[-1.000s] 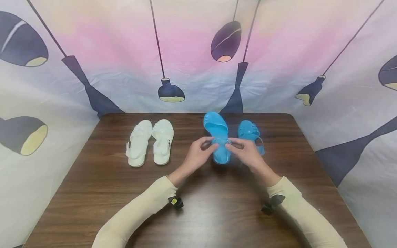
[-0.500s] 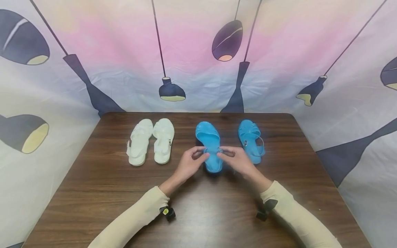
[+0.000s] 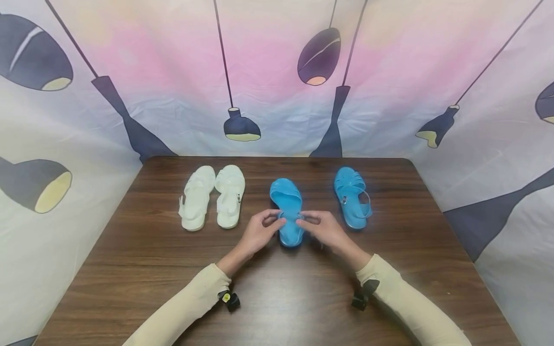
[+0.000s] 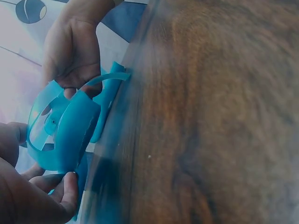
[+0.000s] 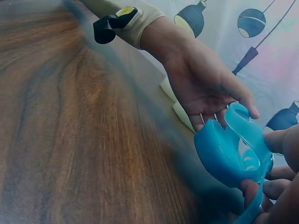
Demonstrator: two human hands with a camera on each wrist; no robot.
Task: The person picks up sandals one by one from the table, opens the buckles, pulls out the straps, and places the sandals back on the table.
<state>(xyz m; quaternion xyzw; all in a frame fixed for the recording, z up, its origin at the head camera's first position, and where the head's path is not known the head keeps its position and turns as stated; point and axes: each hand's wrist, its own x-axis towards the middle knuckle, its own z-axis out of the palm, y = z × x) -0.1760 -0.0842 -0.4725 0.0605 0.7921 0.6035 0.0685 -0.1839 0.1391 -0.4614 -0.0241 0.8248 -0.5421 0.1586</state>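
Observation:
A blue jelly sandal (image 3: 291, 204) points toe-away near the middle of the table, between both hands. My left hand (image 3: 257, 231) pinches its left side with thumb and fingers around the middle of the shoe. On the opposite side, my right hand (image 3: 328, 230) pinches the right edge in the same way. The wrist views show the heel (image 4: 77, 133) over the tabletop with a shadow beneath. A loose ankle strap (image 5: 252, 212) hangs beside the right hand's fingers. The matching blue sandal (image 3: 356, 211) lies to the right, its strap looped out sideways.
Two white sandals, a left one (image 3: 196, 204) and a right one (image 3: 229, 202), lie side by side at the back left of the brown wooden table (image 3: 285, 298). Behind the table hangs a cloth (image 3: 277, 57) printed with lamps.
Both hands have brought the blue sandal toward me and to the left, away from the other blue sandal, which now shows fully. The white sandals stay put.

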